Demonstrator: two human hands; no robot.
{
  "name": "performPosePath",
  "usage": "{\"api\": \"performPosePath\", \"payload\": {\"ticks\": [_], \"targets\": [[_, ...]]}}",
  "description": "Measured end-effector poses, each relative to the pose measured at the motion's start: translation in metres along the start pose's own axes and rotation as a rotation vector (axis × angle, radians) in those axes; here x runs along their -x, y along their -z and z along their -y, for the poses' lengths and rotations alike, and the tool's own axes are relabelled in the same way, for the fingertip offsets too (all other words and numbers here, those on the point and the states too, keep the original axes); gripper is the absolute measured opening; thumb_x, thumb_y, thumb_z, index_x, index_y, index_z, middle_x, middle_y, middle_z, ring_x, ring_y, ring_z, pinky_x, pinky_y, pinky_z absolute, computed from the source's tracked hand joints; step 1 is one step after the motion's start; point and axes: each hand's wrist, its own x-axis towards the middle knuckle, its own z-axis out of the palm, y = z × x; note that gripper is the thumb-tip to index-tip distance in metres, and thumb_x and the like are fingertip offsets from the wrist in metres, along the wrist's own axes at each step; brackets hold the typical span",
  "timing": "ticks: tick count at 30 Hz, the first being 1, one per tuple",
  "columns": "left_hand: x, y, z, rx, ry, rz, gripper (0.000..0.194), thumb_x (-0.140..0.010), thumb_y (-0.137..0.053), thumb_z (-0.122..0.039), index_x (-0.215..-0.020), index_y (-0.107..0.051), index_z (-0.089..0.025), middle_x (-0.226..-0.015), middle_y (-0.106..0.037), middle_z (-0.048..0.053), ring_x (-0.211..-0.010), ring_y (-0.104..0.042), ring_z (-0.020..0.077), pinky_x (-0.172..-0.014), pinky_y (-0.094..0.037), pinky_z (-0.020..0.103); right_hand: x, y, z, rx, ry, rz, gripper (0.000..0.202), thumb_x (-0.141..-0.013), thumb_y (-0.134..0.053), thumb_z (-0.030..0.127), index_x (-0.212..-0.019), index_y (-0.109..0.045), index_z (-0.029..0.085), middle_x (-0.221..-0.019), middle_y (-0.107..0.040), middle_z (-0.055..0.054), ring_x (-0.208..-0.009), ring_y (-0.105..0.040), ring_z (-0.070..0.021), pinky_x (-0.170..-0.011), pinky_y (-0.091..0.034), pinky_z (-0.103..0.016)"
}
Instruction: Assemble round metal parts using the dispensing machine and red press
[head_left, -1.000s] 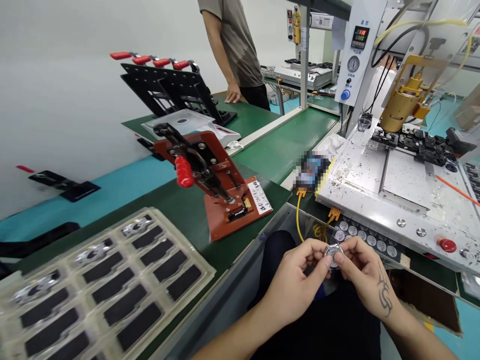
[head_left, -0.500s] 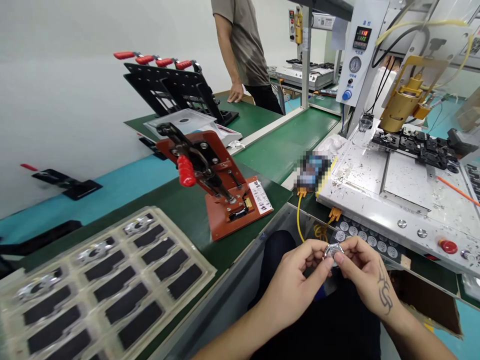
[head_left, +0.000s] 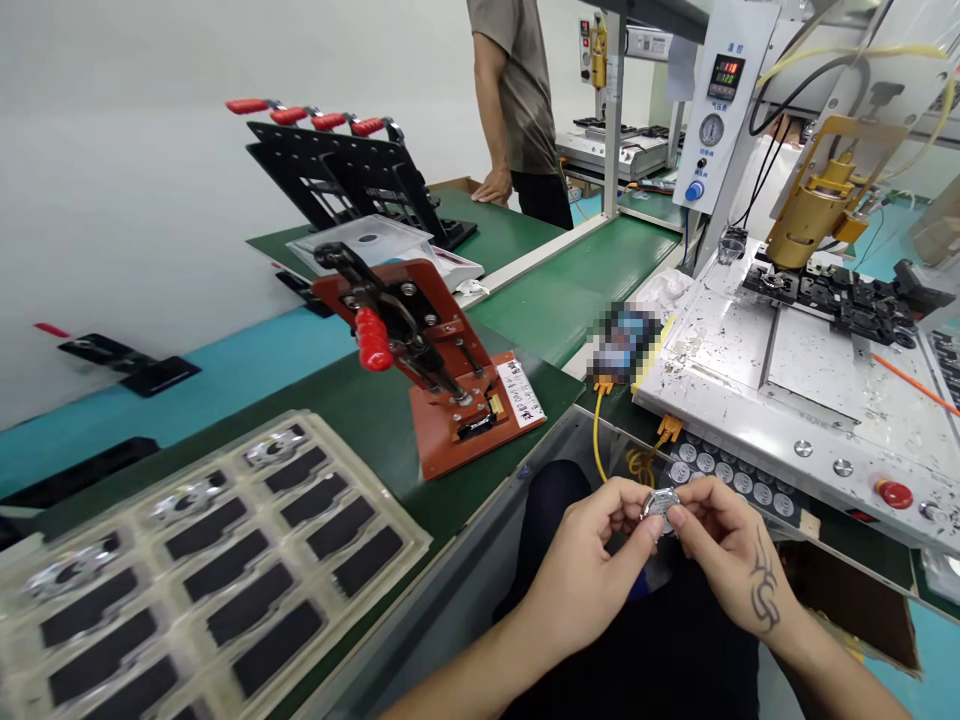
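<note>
A small shiny metal part (head_left: 661,503) is held up over my lap, pinched between both hands. My left hand (head_left: 592,560) grips its left side with thumb and fingers. On its right side, the thumb and fingers of my right hand (head_left: 724,540) close on it. To the left, a plastic tray (head_left: 352,465) holds similar shiny metal parts (head_left: 187,498) along its upper row and dark pads in the other pockets. The red toggle press (head_left: 450,440) stands between the tray and my hands.
At right is a white machine (head_left: 735,400) with a gold cylinder (head_left: 814,215) and a red button. A blurred-out device (head_left: 624,342) with a yellow cable lies beside it. Black clamp fixtures (head_left: 345,175) stand behind; a person (head_left: 517,100) rests a hand on the far table.
The person in the background has shifted right. The metal part has tilted slightly between my fingers, and my hands stay in nearly the same place.
</note>
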Motion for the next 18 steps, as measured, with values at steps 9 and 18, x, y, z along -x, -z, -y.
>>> {"api": "performPosePath", "payload": {"ticks": [9,18], "targets": [[0.012,0.024,-0.023,-0.285,-0.120,-0.184,0.009,-0.101,-0.065,-0.025,-0.099,-0.073,-0.020,-0.079,-0.069,-0.001,-0.070,-0.063,0.0160,-0.066,-0.052,0.026,-0.037,0.005,0.023,0.557,0.686,0.353,0.050,-0.105,-0.068,0.019,-0.152,-0.063,0.033,-0.121,-0.077,-0.010,-0.101,-0.077,-0.0266,-0.086,-0.065,-0.040],[-0.021,0.148,-0.102,-0.896,-0.836,-0.347,0.031,-0.103,-0.065,-0.031,-0.072,-0.066,-0.026,-0.076,-0.071,0.005,-0.085,-0.069,0.0251,-0.095,-0.055,0.046,-0.099,-0.035,0.045,0.523,0.894,0.239,0.041,-0.100,-0.073,0.026,-0.140,-0.065,0.027,-0.084,-0.064,0.000,-0.068,-0.063,-0.0188,-0.067,-0.058,-0.034]]}}
